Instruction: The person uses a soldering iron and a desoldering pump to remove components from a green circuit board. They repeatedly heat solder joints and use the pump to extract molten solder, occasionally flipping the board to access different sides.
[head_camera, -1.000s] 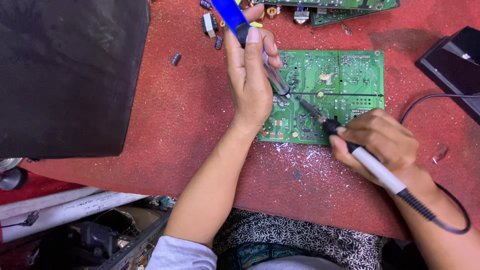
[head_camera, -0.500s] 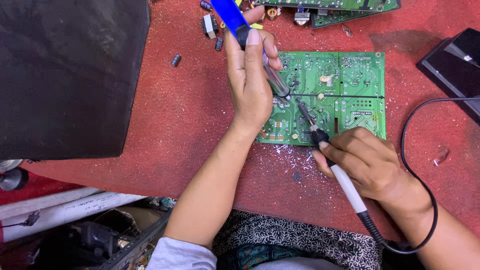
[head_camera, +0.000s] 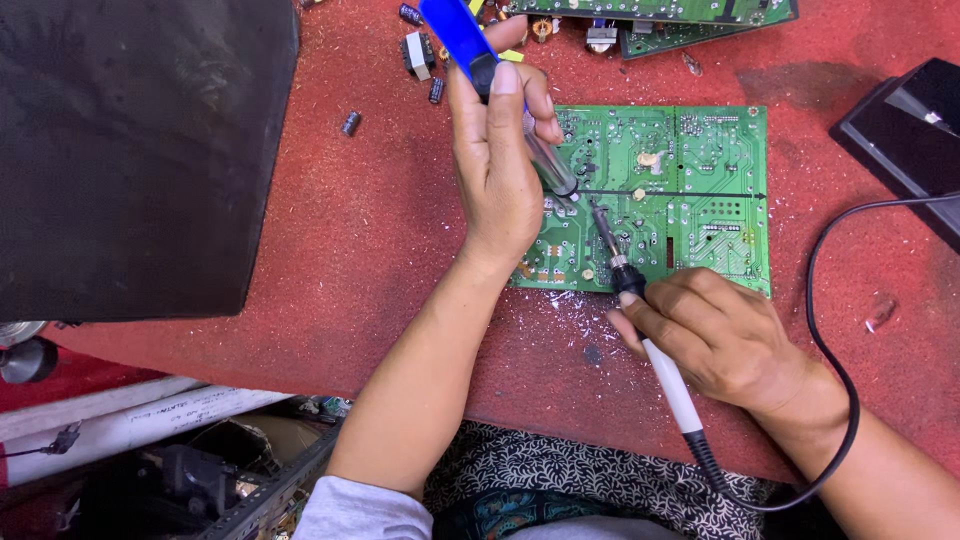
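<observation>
A green circuit board (head_camera: 700, 190) lies solder side up on the red table (head_camera: 380, 220). My left hand (head_camera: 495, 170) grips a blue desoldering pump (head_camera: 455, 30), whose clear nozzle (head_camera: 552, 170) points down at the board's left part. My right hand (head_camera: 725, 340) holds a soldering iron (head_camera: 640, 300) like a pen. Its metal tip (head_camera: 600, 222) touches the board just right of the pump nozzle. The iron's black cable (head_camera: 830, 340) loops off to the right.
A big black box (head_camera: 130, 150) fills the left of the table. Loose capacitors and small parts (head_camera: 420, 50) lie near the top edge, beside more green boards (head_camera: 690, 20). A black device (head_camera: 910, 130) sits at the right. Solder specks litter the table below the board.
My right hand has slid left and towards me along the board's near edge, and the iron now stands steeper, its tip near the pump nozzle. The left hand has hardly moved.
</observation>
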